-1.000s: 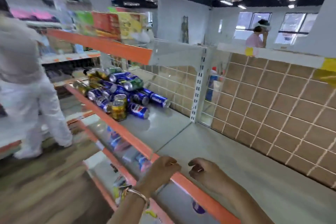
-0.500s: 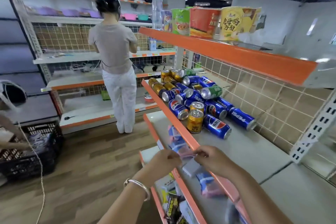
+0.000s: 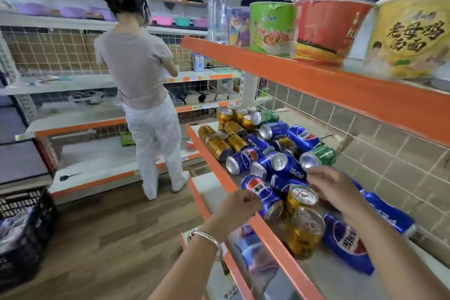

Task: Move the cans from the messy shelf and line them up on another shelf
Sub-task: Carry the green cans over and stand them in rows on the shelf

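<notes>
Cans (image 3: 243, 159): blue, gold and green, mostly toppled in a heap at centre-right of frame on the orange-lipped shelf (image 3: 275, 243), none moved yet.
Left hand (image 3: 239, 204): fingers curled, empty, at the shelf lip.
Right hand (image 3: 333, 187): fingers loosely spread above the upright gold can (image 3: 302, 198), probably the first pick because it is nearest.

Plainly a shop: orange-edged display shelves (image 3: 316, 85) stocked with instant-noodle tubs (image 3: 326, 31), a heap of drink cans (image 3: 287, 168), wire-grid backs (image 3: 48, 53), more racks (image 3: 80, 126) across a wood-look aisle floor (image 3: 109, 226).
</notes>
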Action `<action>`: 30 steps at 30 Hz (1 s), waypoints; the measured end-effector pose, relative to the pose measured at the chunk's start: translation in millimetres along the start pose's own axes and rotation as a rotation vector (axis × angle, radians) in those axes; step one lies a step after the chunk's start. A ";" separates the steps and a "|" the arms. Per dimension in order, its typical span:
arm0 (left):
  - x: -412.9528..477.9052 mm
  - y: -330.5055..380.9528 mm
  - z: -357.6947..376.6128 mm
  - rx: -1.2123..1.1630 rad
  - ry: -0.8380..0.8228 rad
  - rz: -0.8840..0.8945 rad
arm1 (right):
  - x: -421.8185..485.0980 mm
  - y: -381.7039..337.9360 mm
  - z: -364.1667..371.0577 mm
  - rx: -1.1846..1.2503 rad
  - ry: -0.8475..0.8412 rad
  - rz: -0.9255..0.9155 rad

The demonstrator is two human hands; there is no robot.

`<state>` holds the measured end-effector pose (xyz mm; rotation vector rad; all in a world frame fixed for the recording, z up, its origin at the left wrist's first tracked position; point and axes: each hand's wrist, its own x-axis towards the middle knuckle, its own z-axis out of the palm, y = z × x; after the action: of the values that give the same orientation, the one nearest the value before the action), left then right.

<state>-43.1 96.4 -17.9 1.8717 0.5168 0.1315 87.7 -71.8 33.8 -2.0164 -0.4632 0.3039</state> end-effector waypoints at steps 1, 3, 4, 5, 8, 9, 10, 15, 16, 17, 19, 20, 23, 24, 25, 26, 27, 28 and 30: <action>14.2 -1.3 -6.3 0.003 -0.008 0.023 | 12.4 -3.3 2.3 -0.025 0.035 0.014; 42.7 -2.0 -19.4 0.040 -0.041 0.054 | 38.5 -6.9 8.3 -0.072 0.084 0.052; 58.8 -2.8 -25.7 0.052 -0.064 0.060 | 51.8 -7.3 11.7 -0.082 0.104 0.072; 76.4 -3.3 -32.5 0.052 -0.083 0.069 | 63.6 -9.7 16.2 -0.099 0.133 0.099; 130.5 -2.0 -54.8 0.071 -0.112 0.111 | 95.9 -7.6 26.8 -0.243 0.198 0.233; 151.6 -1.3 -64.3 0.082 -0.131 0.120 | 105.3 -7.0 30.9 -0.305 0.226 0.299; 168.9 1.8 -74.0 0.094 -0.148 0.136 | 112.1 -5.9 33.3 -0.359 0.253 0.352; 252.0 26.2 -111.0 0.104 -0.128 0.192 | 144.8 -3.6 37.0 -0.372 0.389 0.522; 265.6 32.2 -115.5 0.077 -0.139 0.179 | 151.5 -2.5 36.9 -0.300 0.411 0.540; 278.3 37.9 -119.2 0.053 -0.148 0.176 | 157.2 -2.2 39.0 -0.223 0.442 0.552; 303.9 48.9 -123.3 0.069 -0.137 0.204 | 163.9 -4.6 46.2 -0.143 0.483 0.564; 317.3 53.5 -124.0 0.085 -0.125 0.223 | 167.9 -3.2 47.1 -0.127 0.512 0.578; 351.2 66.4 -119.9 0.171 -0.093 0.231 | 172.5 -2.7 44.2 -0.067 0.620 0.613; 363.1 69.3 -117.4 0.216 -0.099 0.228 | 170.7 -2.2 41.7 0.013 0.660 0.616; 372.9 73.0 -116.2 0.264 -0.104 0.237 | 166.8 -5.4 40.2 0.148 0.706 0.594; 382.7 77.8 -115.1 0.290 -0.111 0.248 | 162.2 -8.2 39.6 0.321 0.758 0.553; 392.5 82.2 -113.9 0.307 -0.122 0.258 | 157.7 -10.9 39.0 0.500 0.804 0.489; 400.1 87.4 -112.3 0.325 -0.143 0.256 | 153.9 -11.2 38.0 0.678 0.849 0.432; 412.4 93.0 -105.2 0.385 -0.212 0.229 | 144.4 -18.3 41.6 1.052 0.833 0.368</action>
<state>318.3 332.6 40.2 2.2875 0.1865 -0.0185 196.6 33.2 28.1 -1.0098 0.5230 -0.0969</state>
